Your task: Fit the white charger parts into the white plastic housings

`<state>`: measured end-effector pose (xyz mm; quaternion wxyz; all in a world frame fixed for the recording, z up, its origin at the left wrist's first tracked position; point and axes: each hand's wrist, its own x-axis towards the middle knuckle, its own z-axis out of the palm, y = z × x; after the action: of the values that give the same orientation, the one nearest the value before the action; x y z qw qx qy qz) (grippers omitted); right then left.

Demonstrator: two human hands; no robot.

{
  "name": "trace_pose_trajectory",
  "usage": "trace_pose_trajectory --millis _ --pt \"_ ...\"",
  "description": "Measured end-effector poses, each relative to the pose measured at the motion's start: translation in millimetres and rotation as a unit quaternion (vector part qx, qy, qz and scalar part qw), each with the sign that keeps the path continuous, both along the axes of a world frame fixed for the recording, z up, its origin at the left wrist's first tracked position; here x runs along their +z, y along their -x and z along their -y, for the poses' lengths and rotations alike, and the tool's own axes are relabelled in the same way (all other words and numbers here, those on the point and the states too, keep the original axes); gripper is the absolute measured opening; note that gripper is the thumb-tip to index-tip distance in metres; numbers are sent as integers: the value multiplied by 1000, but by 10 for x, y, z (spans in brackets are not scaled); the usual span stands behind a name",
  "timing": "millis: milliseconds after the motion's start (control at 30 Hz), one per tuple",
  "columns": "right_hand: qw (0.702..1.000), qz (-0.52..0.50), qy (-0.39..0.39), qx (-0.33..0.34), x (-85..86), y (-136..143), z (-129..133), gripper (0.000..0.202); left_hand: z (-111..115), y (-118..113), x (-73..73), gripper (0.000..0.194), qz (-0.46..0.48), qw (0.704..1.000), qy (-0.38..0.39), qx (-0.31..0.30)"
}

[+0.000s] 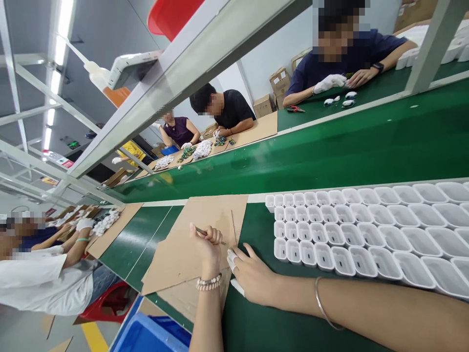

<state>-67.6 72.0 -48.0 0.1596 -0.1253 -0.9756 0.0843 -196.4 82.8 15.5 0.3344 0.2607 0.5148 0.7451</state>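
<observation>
Closest to us, our right forearm [377,300] leads to our right hand [258,278], fingers spread. Our left hand [211,239] grips a thin stick [200,231] over cardboard [172,254]. White cups [344,269] stand lined up beside us, many with dark marks inside; how much work remains, we can't tell.

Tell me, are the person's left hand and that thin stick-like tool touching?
Touching. The head camera's view shows it: the left hand has its fingers curled around the thin tool, whose ends stick out on both sides of the grip.
</observation>
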Motion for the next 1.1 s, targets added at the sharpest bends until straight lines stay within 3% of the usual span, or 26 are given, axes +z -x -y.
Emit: trace_pose_trajectory --millis 700,900,1100 --pt "1000 -3 13 2 18 -15 2 38 -58 -76 -8 73 -14 999 37 12" --pt "1000 2 9 7 -4 9 -2 38 67 -74 64 72 -29 999 0 22" --pt "1000 -3 4 3 -24 17 1 39 160 -7 20 72 -17 1000 -13 20"
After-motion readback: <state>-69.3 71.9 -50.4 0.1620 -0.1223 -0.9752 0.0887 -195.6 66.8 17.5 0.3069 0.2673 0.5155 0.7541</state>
